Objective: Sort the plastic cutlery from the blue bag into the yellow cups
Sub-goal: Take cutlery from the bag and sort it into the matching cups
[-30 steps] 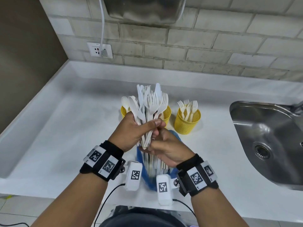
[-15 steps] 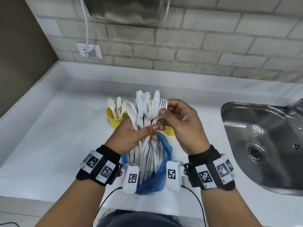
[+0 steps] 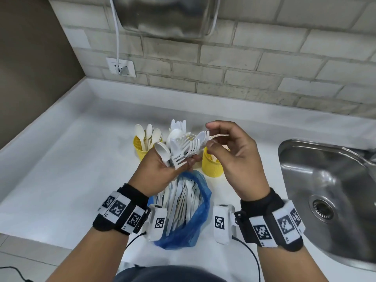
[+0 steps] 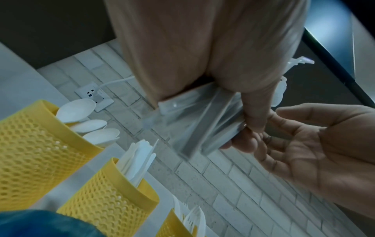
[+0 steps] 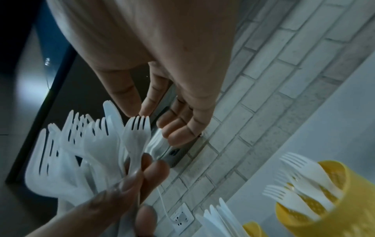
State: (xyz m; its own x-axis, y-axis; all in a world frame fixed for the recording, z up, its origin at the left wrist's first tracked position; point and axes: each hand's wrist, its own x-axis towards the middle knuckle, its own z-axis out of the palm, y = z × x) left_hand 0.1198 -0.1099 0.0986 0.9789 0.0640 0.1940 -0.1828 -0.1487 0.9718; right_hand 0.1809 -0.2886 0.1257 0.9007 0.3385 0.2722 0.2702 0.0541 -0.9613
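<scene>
My left hand point(image 3: 183, 161) grips a fanned bundle of white plastic cutlery point(image 3: 183, 148), mostly forks with a spoon and a knife, above the blue bag point(image 3: 195, 220). More cutlery lies in the bag's open mouth. My right hand point(image 3: 211, 136) pinches the tines of one fork point(image 5: 138, 128) at the bundle's right edge with thumb and index finger; the other fingers hang loosely curled. Behind stand three yellow mesh cups: spoons in the left cup point(image 3: 140, 148), knives point(image 3: 179, 124) in the middle one point(image 4: 113, 200), mostly hidden in the head view, and forks in the right cup point(image 3: 211, 165).
A steel sink point(image 3: 325, 180) is set into the white counter at the right. A wall socket point(image 3: 121, 67) with a white cable and a steel wall unit point(image 3: 166, 15) hang on the brick wall behind. The counter's front edge runs just under my wrists.
My right hand has come up from under the bundle to its top and taken a fork by the tines. The bundle has tipped over toward the right and fanned out.
</scene>
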